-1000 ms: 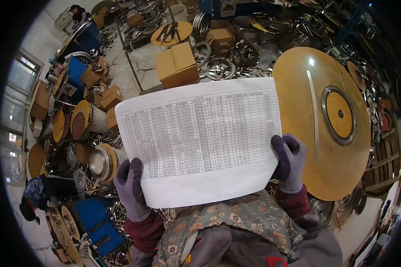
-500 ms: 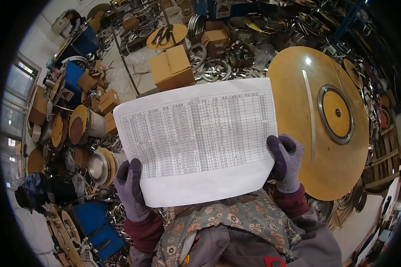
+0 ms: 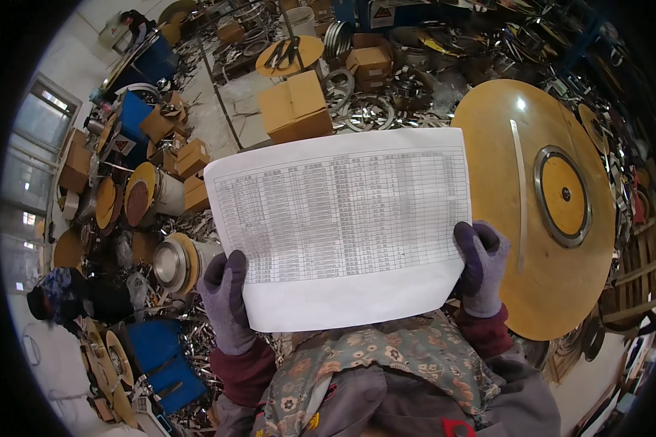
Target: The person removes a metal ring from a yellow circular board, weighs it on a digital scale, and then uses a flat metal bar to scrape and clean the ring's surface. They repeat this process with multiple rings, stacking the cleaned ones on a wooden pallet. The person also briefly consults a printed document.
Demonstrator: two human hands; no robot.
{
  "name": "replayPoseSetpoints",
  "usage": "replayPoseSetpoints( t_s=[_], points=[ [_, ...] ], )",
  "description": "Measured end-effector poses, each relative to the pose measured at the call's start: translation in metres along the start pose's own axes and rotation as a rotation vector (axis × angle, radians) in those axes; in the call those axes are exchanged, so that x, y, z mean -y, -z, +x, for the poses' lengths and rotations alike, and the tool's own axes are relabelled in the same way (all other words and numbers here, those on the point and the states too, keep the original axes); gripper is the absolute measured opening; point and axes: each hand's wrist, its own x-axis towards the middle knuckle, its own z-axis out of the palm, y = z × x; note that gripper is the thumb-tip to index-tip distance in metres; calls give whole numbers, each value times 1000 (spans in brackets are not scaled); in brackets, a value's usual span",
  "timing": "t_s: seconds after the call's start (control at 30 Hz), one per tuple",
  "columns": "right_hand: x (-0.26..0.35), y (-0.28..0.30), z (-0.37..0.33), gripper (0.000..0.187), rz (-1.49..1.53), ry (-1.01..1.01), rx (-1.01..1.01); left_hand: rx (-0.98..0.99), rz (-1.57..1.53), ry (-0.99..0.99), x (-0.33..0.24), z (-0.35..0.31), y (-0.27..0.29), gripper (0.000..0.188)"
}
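Observation:
A white paper sheet (image 3: 342, 298) printed with a dense table spans the space in front of my body, slightly curved. My left hand (image 3: 227, 298), in a grey and dark purple glove, grips its lower left edge with the thumb on the printed face. At the right edge my right hand (image 3: 482, 266), gloved the same way, pinches the sheet with its thumb in front. The other fingers of both hands are mostly hidden behind the paper. Below the sheet lies a flowered apron (image 3: 386, 364) over my grey clothes.
A large tan disc (image 3: 488, 153) with a metal ring (image 3: 584, 226) stands close on the right. Beyond the sheet is a cardboard box (image 3: 293, 109). Metal strips litter the floor at left, near a blue bin (image 3: 164, 364). Two people (image 3: 135, 25) (image 3: 65, 298) are off to the left.
The surroundings, the sheet and both hands have shifted a little to the right in the picture. Both hands keep the same hold on the sheet.

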Motion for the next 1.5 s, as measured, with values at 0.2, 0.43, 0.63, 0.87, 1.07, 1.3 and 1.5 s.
replayPoseSetpoints(
  t_s=[0.2, 0.43, 0.63, 0.87, 1.07, 1.3, 1.5],
  points=[
    [-3, 5, 6, 18, -19, 34, 9, 78, -70, 27, 1, -1, -2, 35],
    [-6, 16, 9, 20, -9, 30, 7, 59, 0, -36, -2, -8, -14, 34],
    [-10, 30, 14, 22, -39, 44, -2, 132, -35, 13, -5, -10, -24, 34],
    [-11, 45, 18, 20, -68, 52, -43, 159, -36, 11, -7, -13, -36, 31],
    [-7, 53, 19, 20, -116, 47, -48, 154, 7, -19, -9, -18, -43, 32],
    [-10, 64, 20, 20, -170, 27, -36, 203, -25, 8, -3, -20, -50, 33],
    [-33, 81, 32, 34, -99, 164, -55, 102, -198, 90, 4, -21, -58, 25]
  ],
)
